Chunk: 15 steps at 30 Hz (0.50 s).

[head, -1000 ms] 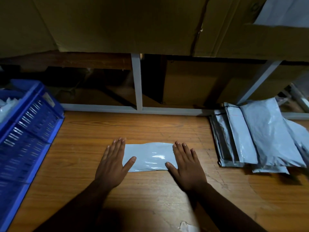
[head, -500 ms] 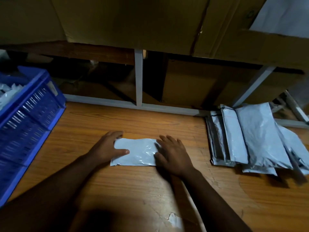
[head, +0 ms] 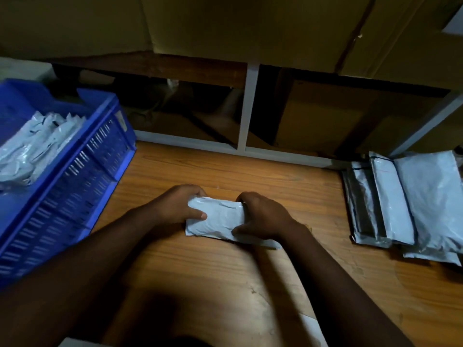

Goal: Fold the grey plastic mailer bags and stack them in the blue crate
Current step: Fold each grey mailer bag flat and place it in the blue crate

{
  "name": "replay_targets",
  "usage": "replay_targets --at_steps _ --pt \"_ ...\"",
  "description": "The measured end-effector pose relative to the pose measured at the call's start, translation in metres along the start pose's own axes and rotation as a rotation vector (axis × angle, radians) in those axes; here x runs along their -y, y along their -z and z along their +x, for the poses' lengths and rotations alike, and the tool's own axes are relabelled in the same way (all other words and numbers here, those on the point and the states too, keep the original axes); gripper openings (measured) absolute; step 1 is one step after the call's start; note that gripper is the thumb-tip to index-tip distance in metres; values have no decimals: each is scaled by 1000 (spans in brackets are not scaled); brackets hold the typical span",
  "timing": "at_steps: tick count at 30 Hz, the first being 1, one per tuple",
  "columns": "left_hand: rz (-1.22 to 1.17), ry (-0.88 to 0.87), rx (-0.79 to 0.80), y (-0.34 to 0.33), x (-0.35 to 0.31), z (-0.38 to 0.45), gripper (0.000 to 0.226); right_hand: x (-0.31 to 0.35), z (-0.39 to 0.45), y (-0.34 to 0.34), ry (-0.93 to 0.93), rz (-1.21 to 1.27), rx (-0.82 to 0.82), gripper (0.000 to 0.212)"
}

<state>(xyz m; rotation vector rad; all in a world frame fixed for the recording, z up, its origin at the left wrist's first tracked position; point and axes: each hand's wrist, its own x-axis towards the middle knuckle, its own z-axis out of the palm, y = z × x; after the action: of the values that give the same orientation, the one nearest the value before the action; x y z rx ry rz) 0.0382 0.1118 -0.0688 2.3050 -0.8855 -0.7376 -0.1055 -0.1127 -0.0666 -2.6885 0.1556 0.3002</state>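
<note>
Folded mailer bag (head: 218, 220) sits mid-bench (head: 288, 191), long axis running left-right btwn both hands. Left hand (head: 179, 206) grips its left end, thumb on top; right hand (head: 263, 217) curls round the right end, fingers wrapped over the far edge. Blue crate (head: 82, 169) (already holding folded bags) lies left of the bag, so the left hand is nearer. Unfolded stack (head: 411, 204) lies well right of the bag.

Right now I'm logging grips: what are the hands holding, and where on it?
One folded grey mailer bag, held on the wooden table. The left hand grips its left end, the right hand its right end.
</note>
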Motion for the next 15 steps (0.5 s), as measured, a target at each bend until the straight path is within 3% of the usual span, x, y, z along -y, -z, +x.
replay_targets --at_steps 4,7,11,15 --pt "14 -205 -48 53 -3 -13 31 35 -4 6 71 157 -48 38" --pt "103 -360 -118 100 1 -29 29 79 -2 11 63 151 -203 33" --pt "105 -560 -337 167 16 -61 52 149 13 24 2 277 -426 23" --pt "-85 -475 -517 222 79 -90 52 231 43 22 -108 385 -555 19"
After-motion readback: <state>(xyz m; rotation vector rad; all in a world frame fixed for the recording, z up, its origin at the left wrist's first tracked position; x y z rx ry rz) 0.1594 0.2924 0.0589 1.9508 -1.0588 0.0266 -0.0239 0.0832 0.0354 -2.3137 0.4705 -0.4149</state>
